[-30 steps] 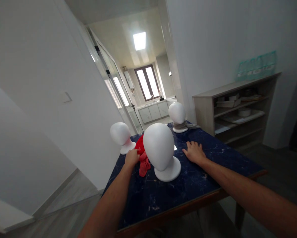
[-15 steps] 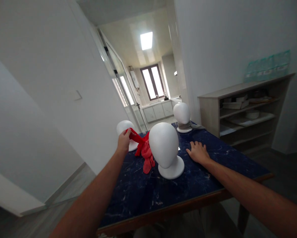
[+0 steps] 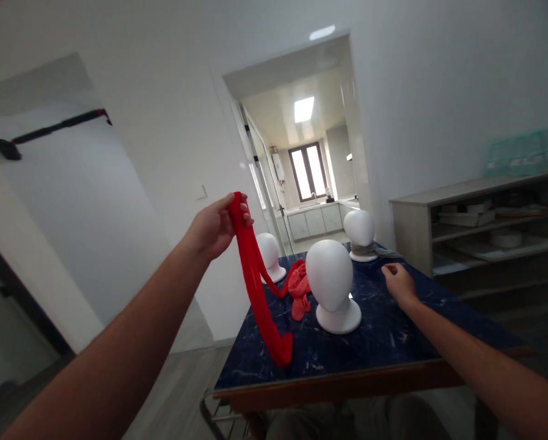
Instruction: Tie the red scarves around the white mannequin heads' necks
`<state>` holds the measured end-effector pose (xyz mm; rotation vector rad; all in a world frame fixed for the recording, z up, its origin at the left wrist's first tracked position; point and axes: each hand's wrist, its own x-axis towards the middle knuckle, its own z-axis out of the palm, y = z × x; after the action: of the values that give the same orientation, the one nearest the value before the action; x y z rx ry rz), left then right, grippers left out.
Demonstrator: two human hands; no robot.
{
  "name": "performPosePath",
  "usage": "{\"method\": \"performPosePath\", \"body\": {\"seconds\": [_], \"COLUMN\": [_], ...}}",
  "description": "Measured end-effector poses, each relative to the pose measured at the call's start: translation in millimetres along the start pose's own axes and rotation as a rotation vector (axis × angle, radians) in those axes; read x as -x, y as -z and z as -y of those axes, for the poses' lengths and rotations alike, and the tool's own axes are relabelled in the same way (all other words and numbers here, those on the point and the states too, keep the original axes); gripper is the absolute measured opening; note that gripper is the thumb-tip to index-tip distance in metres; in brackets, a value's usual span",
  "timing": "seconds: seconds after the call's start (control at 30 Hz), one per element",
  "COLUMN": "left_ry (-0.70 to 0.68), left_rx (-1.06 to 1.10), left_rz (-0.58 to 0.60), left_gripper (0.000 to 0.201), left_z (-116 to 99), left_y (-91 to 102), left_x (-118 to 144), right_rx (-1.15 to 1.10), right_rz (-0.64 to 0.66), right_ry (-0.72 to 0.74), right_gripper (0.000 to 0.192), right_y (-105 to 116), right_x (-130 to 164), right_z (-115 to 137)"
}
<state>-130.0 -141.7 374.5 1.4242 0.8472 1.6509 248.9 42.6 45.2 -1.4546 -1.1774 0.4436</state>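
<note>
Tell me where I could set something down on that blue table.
Bare tabletop shows between the front white head, the right forearm and the near edge, and beyond that forearm toward the right edge. Left of that head it's crowded: red cloth hanging from the left hand, coral cloth and the left white head.

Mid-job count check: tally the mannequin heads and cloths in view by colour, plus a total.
White mannequin heads: 3
Red cloth: 1, in the left hand
Coral cloth: 1
Gray cloth: 1
Total: 6
</note>
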Motion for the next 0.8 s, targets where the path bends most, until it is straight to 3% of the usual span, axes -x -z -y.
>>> {"method": "performPosePath", "body": {"seconds": [0.1, 0.17, 0.27, 0.33, 0.37, 0.43, 0.5, 0.57, 0.63, 0.7, 0.8], "left_ry": [0.043, 0.026, -0.025, -0.041, -0.043, -0.046, -0.048, -0.045, -0.042, -0.039, -0.021], "left_rx": [0.009, 0.017, 0.027, 0.038, 0.047, 0.072, 0.103, 0.131, 0.151, 0.161, 0.165], "left_rz": [0.061, 0.085, 0.106, 0.13, 0.148, 0.198, 0.263, 0.332, 0.4, 0.46, 0.521], "left_gripper": [0.018, 0.02, 0.023, 0.025, 0.026, 0.026, 0.025, 0.025, 0.026, 0.026, 0.025], "left_z": [-19, -26, -32, -34, -34, -34, -33, -30, -27, -24, -18], "left_y": [-16.8, -32.0, -58.2, -74.4, -81.2, -91.3, -96.9, -98.7, -96.8, -90.5, -70.5], "left_x": [25, 39, 60, 73, 79, 91, 101, 110, 117, 123, 128], "right_rx": [-0.233, -0.42, -0.542, -0.516, -0.498, -0.483, -0.496, -0.51, -0.52, -0.535, -0.607], "right_rz": [-0.146, -0.097, 0.232, 0.48, 0.551, 0.575, 0.568, 0.708, 0.983, 1.235, 1.442], "right_ry": [0.148, 0.299, 0.476, 0.54, 0.568, 0.63, 0.685, 0.685, 0.63, 0.573, 0.541], "right_gripper": [0.032, 0.031, 0.03, 0.028, 0.026, 0.032, 0.056, 0.076, 0.07, 0.049, 0.036], "right_y": [31, 53, 75, 78, 76, 65, 50, 36, 26, 21, 29], "right_x": [27, 59, 112, 140, 149, 159, 159, 156, 152, 146, 128], "right_z": [64, 116, 184, 212, 220, 227, 229, 231, 235, 241, 252]}}
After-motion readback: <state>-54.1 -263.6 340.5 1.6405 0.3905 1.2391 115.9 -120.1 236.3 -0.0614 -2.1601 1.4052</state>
